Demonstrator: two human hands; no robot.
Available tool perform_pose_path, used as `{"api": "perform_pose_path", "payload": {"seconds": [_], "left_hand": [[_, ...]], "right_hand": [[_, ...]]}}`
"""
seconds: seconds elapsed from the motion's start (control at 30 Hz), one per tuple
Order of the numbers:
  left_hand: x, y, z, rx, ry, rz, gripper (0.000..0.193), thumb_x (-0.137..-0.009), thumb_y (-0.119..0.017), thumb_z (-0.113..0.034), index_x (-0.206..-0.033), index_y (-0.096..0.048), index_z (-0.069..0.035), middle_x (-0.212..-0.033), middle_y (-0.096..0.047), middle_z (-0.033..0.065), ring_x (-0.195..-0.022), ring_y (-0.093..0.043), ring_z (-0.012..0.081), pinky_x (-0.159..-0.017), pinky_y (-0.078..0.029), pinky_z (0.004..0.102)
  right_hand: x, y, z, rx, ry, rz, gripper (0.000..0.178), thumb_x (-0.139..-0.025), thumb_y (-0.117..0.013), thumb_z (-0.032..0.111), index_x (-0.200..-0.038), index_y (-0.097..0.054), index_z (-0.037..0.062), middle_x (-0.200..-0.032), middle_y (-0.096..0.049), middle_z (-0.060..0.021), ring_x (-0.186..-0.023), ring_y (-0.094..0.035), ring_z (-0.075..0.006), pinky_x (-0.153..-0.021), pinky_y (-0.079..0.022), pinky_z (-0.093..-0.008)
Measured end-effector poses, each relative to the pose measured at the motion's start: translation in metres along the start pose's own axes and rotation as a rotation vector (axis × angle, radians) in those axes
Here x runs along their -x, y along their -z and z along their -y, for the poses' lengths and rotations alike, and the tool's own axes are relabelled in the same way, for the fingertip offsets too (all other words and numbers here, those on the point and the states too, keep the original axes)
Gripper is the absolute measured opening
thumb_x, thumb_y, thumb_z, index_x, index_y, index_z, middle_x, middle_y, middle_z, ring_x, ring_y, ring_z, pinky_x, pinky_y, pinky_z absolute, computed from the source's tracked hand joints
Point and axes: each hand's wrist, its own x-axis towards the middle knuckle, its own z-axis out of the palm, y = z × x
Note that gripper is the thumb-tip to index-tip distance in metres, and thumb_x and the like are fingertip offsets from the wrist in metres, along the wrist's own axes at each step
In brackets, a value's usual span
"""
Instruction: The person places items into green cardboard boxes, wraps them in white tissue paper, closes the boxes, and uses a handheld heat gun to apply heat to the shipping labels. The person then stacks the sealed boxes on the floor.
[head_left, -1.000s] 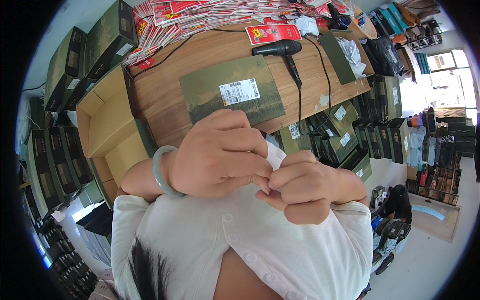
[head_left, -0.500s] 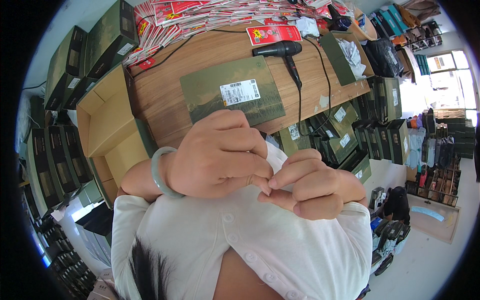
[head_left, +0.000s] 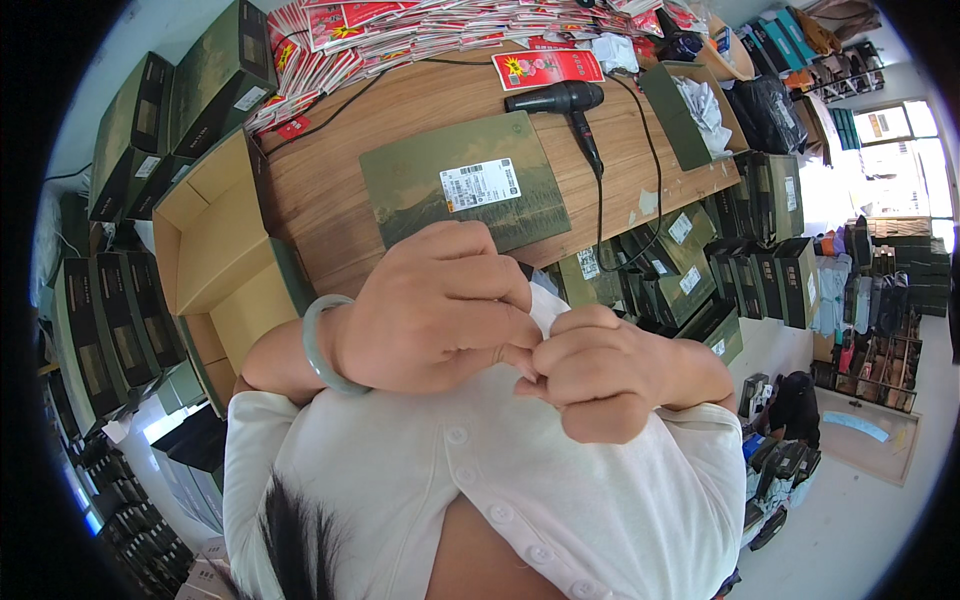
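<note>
My left hand (head_left: 440, 310), with a pale bangle (head_left: 321, 345) on its wrist, is closed, its fingers curled and its fingertips pinched. Against those fingertips presses my right hand (head_left: 608, 370), also curled closed. Whatever lies between them is too small or hidden to make out. Both hands are held up in front of my white shirt (head_left: 390, 480). Just beyond the left hand, a flat green box lid (head_left: 410, 175) with a white label (head_left: 481, 185) lies on the wooden table (head_left: 320, 190).
An open green box (head_left: 225, 270) with a tan inside stands at the left, below stacked green boxes (head_left: 215, 80). A black hair dryer (head_left: 555, 98) and its cord lie beyond the lid. Many red packets (head_left: 430, 35) line the far edge; a box of crumpled paper (head_left: 703, 120) is far right.
My right hand has curled tighter, its thumb and fingers folding in toward the left fingertips. The left hand has barely moved.
</note>
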Motion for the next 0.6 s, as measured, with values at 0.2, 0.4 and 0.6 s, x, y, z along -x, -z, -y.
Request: {"api": "perform_pose_path", "payload": {"seconds": [0.2, 0.4, 0.6], "left_hand": [[-0.001, 0.001, -0.001, 0.094, 0.018, 0.006, 0.016, -0.068, -0.081, -0.020, -0.079, -0.070, -0.018, -0.080, -0.057, -0.0043, -0.068, -0.047, 0.0188, -0.059, -0.039, 0.0299], [0.000, -0.002, 0.000, 0.114, 0.016, -0.001, 0.018, -0.067, -0.082, -0.022, -0.080, -0.071, -0.017, -0.079, -0.057, -0.0044, -0.068, -0.047, 0.0183, -0.059, -0.039, 0.0298], [0.001, -0.004, 0.000, 0.124, 0.037, 0.000, 0.019, -0.067, -0.083, -0.022, -0.080, -0.072, -0.016, -0.080, -0.059, -0.0044, -0.067, -0.047, 0.0186, -0.059, -0.040, 0.0300]], "right_hand": [[-0.006, 0.012, 0.002, -0.166, -0.262, -0.091, 0.029, -0.071, -0.072, -0.001, -0.060, -0.045, 0.0068, -0.081, -0.058, -0.0019, -0.071, -0.056, -0.0229, -0.061, -0.039, -0.0350], [-0.002, 0.012, 0.000, -0.111, -0.393, -0.058, 0.020, -0.064, -0.070, 0.001, -0.061, -0.053, 0.0101, -0.085, -0.064, 0.0031, -0.073, -0.055, -0.0209, -0.068, -0.036, -0.0347], [-0.004, 0.013, 0.002, -0.047, -0.413, -0.015, 0.017, -0.064, -0.068, 0.000, -0.062, -0.056, 0.0119, -0.086, -0.065, 0.0061, -0.076, -0.052, -0.0194, -0.073, -0.033, -0.0340]]}}
